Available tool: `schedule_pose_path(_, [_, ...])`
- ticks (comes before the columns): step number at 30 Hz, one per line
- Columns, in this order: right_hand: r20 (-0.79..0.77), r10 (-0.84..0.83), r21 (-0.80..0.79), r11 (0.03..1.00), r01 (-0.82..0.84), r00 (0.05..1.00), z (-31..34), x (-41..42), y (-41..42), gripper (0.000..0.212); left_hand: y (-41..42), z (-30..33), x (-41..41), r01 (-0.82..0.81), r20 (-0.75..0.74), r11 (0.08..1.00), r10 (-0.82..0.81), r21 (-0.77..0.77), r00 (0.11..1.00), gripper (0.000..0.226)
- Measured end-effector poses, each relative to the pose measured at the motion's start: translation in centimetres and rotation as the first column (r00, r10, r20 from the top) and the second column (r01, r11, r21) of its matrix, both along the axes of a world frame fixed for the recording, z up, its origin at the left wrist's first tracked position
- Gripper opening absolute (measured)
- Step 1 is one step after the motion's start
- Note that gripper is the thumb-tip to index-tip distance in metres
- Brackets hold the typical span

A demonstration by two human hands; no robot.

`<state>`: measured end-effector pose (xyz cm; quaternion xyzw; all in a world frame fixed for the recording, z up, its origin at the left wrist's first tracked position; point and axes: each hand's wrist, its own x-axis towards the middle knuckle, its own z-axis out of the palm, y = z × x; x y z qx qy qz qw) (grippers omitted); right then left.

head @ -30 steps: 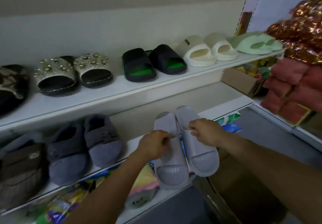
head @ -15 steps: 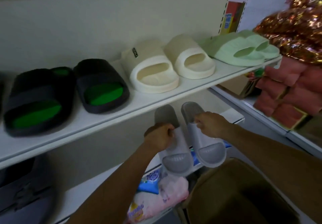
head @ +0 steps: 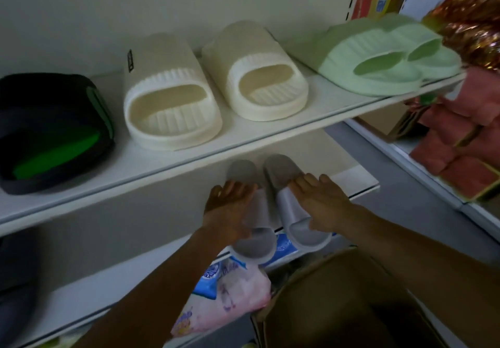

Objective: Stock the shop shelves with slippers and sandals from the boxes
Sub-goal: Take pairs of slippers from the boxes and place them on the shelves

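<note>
Two grey slide slippers lie side by side on the lower white shelf [head: 359, 179], heels hanging over its front edge. My left hand [head: 230, 206] rests with straight fingers on the left grey slipper [head: 254, 242]. My right hand [head: 322, 201] lies flat on the right grey slipper [head: 281, 171]. Neither hand grips anything. On the upper shelf [head: 243, 141] stand a cream pair [head: 173, 98], a pale green pair [head: 378, 57] and a black-and-green slipper [head: 51, 133].
A brown cardboard box [head: 338, 301] sits below my forearms. Pink and blue plastic packets [head: 230, 293] lie under the lower shelf. Pink packages [head: 457, 147] and shiny copper wrapping [head: 473, 14] crowd the right side. A dark slipper [head: 16, 293] sits at lower left.
Both hands have let go of the grey slippers' straps and now lie flat on them. The slippers sit further back on the lower shelf. The camera has moved closer and to the right.
</note>
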<state>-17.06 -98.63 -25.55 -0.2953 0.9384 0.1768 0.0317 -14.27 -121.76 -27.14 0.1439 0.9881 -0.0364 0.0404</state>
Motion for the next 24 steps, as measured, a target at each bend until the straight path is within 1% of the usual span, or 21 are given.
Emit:
schedule_pose_path(3, [-0.061, 0.003, -0.039, 0.999, -0.005, 0.998, -0.8, 0.3, 0.3, 0.090, 1.1, -1.0, 0.6, -0.066, -0.063, 0.997, 0.069, 0.047, 0.996, 0.098])
schedule_pose_path(6, [-0.064, 0.006, -0.097, 0.995, -0.012, 0.998, -0.9, -0.3, 1.5, 0.090, 2.9, -1.3, 0.4, -0.097, -0.068, 0.984, 0.108, 0.148, 0.992, 0.094])
schedule_pose_path(9, [-0.062, -0.038, -0.131, 0.991, 0.030, 0.997, -0.3, -2.4, 4.4, 0.089, 5.8, -1.1, -1.1, -0.101, -0.076, 0.963, 0.123, 0.248, 0.989, 0.092])
schedule_pose_path(11, [-0.069, -0.083, -0.110, 0.991, 0.075, 0.994, 0.2, -4.5, 6.3, 0.086, 8.1, -0.9, -2.6, -0.102, -0.079, 0.955, 0.128, 0.277, 0.989, 0.091])
schedule_pose_path(16, [-0.063, -0.153, -0.078, 0.986, 0.148, 0.986, 0.9, -8.8, 9.7, 0.091, 12.4, -1.5, -6.7, -0.153, -0.048, 0.949, 0.172, 0.274, 0.984, 0.090])
schedule_pose_path(19, [-0.061, -0.129, -0.069, 0.990, 0.125, 0.990, 0.7, -9.9, 10.9, 0.095, 13.5, -1.7, -8.3, -0.165, -0.036, 0.958, 0.179, 0.235, 0.983, 0.092])
schedule_pose_path(24, [-0.066, -0.103, -0.055, 0.994, 0.099, 0.992, -0.1, -10.3, 11.8, 0.093, 14.1, -1.7, -9.3, -0.161, -0.041, 0.971, 0.170, 0.176, 0.985, 0.094])
